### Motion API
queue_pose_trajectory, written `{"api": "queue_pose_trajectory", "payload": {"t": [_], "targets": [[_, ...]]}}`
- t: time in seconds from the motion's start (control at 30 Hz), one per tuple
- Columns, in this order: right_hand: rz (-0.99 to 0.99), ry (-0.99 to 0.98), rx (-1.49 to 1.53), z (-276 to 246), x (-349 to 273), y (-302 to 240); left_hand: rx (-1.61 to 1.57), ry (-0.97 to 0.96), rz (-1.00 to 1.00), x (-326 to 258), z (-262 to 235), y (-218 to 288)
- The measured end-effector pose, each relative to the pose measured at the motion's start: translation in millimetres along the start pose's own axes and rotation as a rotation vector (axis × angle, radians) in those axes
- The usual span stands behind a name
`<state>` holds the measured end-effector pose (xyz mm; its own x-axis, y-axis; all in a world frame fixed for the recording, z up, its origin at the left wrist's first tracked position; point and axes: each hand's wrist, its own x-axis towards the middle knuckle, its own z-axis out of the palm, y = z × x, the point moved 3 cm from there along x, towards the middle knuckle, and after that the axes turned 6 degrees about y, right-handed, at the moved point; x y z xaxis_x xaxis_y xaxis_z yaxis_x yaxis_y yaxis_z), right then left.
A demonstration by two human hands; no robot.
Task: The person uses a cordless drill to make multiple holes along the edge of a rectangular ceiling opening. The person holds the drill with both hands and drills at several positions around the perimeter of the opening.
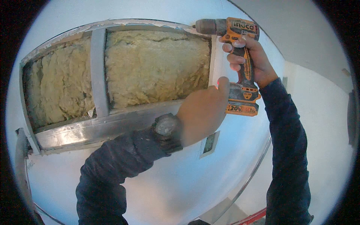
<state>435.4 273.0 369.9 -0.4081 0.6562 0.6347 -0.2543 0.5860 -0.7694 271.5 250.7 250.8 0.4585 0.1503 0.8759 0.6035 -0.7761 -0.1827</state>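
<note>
My right hand (258,62) is wrapped round the grip of an orange and black cordless drill (245,84). Raised at the upper right, the drill points its chuck (206,27) left, by the top right corner of a framed wall opening. In front of the drill's battery, partly overlapping it, is my left hand (204,114), its back toward me. One digit of that hand points up, and its other fingers are hidden. Yellowish insulation wool (157,67) fills the opening between grey metal studs (99,71).
A metal rail (75,133) runs along the opening's lower edge, and torn board edging lines the top. Below my left hand, a small rectangular cutout (209,144) shows in the white wall (150,187). A grey upright pipe (21,161) stands at the left, and a red bar (253,217) crosses the bottom right.
</note>
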Motion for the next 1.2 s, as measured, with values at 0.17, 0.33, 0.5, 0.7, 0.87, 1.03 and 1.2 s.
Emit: {"api": "queue_pose_trajectory", "payload": {"t": [0.17, 0.33, 0.5, 0.7, 0.87, 1.03, 1.2], "targets": [[-0.025, 0.139, -0.104, -2.5, -10.6, 2.0, -0.107, -0.016, 0.037, -0.5, 14.3, -9.9], [0.045, 0.342, -0.072, -13.1, -24.3, 25.5, -0.186, -0.187, 0.089, -5.1, 36.2, -23.3], [-0.191, 0.203, -0.069, -6.8, -48.5, 18.6, -0.265, -0.056, 0.207, -7.3, 48.3, -25.1], [-0.157, 0.230, -0.177, 5.6, -49.2, 0.9, -0.237, -0.058, 0.188, -3.0, 48.2, -25.6], [-0.143, 0.296, -0.250, 15.2, -41.7, -3.0, -0.433, -0.085, 0.135, 1.3, 47.3, -29.4], [-0.176, 0.382, -0.222, 23.8, -35.0, 1.5, -0.679, -0.064, 0.102, 9.2, 54.4, -28.2], [-0.176, 0.370, -0.327, 28.8, -37.4, -4.8, -0.771, -0.051, 0.045, 5.9, 39.7, -23.4]]}}
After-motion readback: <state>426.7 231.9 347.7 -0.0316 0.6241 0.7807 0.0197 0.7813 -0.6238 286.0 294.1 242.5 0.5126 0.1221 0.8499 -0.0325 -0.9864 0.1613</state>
